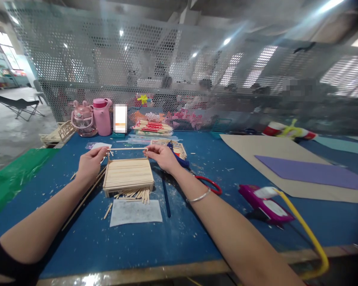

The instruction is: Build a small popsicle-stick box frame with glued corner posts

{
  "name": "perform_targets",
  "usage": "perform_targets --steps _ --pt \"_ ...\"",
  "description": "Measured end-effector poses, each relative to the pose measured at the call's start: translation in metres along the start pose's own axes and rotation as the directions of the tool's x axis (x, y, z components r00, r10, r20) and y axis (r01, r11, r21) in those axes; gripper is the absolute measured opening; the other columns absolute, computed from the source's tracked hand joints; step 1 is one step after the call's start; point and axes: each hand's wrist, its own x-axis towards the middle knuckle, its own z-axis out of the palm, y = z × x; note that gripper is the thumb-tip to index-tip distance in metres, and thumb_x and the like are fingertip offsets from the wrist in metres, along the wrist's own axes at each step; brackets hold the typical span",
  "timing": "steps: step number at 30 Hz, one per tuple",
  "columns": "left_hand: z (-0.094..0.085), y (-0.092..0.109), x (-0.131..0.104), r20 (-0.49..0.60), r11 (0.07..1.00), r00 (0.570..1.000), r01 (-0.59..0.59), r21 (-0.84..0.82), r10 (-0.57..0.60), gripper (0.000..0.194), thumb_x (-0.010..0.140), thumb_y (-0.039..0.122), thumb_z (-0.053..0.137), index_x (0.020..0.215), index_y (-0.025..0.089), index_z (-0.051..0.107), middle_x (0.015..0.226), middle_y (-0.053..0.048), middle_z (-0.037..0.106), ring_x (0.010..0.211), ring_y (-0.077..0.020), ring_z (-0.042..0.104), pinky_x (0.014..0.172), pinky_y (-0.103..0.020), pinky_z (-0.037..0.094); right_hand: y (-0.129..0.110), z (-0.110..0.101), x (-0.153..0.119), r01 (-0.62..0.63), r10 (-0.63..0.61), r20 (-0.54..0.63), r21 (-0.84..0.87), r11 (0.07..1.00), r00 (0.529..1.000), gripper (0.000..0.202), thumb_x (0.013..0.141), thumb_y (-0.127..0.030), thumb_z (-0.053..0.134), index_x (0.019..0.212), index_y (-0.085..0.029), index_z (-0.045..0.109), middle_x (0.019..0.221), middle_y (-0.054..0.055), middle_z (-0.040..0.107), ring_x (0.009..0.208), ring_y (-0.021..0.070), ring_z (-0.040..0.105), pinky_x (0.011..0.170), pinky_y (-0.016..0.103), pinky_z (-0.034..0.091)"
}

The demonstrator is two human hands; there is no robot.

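A small wooden stick model (128, 174) with a slatted top stands on the blue table. At its back, a thin stick (127, 149) lies level across two short uprights. My left hand (92, 161) pinches the stick's left end, and my right hand (161, 155) pinches its right end by the other upright. Loose short sticks (141, 195) lie under and before the model's front edge, beside a white paper sheet (135, 213).
Red-handled scissors (209, 184) and a magenta device (267, 204) with a yellow cord lie right. Behind are pink bottles (102, 118), stick bundles (153, 127) and a perforated screen (167, 51). A purple sheet (313, 172) covers part of a beige one.
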Motion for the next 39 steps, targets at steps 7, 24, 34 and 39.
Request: perform_targets --steps 7,24,34,39 --pt "0.002 0.001 -0.002 0.014 0.997 1.0 -0.007 0.08 0.005 0.044 0.065 0.051 0.063 0.091 0.016 0.072 0.087 -0.007 0.071 0.076 -0.0181 0.059 0.072 -0.029 0.044 -0.003 0.0 -0.002 -0.003 0.003 -0.001 -0.023 1.0 1.0 0.022 0.066 -0.033 0.067 0.081 -0.017 0.067 0.076 0.002 0.07 0.071 0.0144 0.062 0.075 0.031 0.048" --pt "-0.001 0.013 -0.007 0.127 0.996 0.991 0.061 -0.07 -0.052 0.049 0.059 0.055 0.067 0.088 0.016 0.071 0.084 -0.008 0.071 0.075 -0.0169 0.059 0.065 -0.027 0.044 -0.002 0.004 -0.002 0.017 -0.02 -0.065 -0.042 0.999 0.998 0.028 0.07 -0.044 0.061 0.076 -0.018 0.067 0.072 0.002 0.068 0.066 0.0163 0.06 0.071 0.031 0.05" --pt "-0.001 0.004 -0.001 0.14 0.944 0.979 0.18 -0.275 -0.146 0.044 0.063 0.053 0.066 0.087 0.017 0.07 0.079 -0.005 0.069 0.071 -0.0132 0.059 0.06 -0.022 0.042 -0.005 0.004 -0.003 0.036 -0.04 -0.051 -0.076 0.996 0.998 0.029 0.071 -0.045 0.059 0.074 -0.017 0.066 0.072 0.002 0.067 0.067 0.0159 0.06 0.071 0.031 0.049" --pt "-0.002 0.002 0.0 0.154 0.946 0.98 0.167 -0.276 -0.128 0.038 0.062 0.048 0.068 0.085 0.018 0.071 0.077 -0.004 0.069 0.069 -0.0129 0.058 0.059 -0.022 0.042 -0.003 0.005 -0.003 0.039 -0.043 -0.069 -0.063 0.997 0.997 0.028 0.071 -0.044 0.059 0.075 -0.017 0.066 0.072 0.002 0.067 0.068 0.0171 0.061 0.073 0.033 0.05"
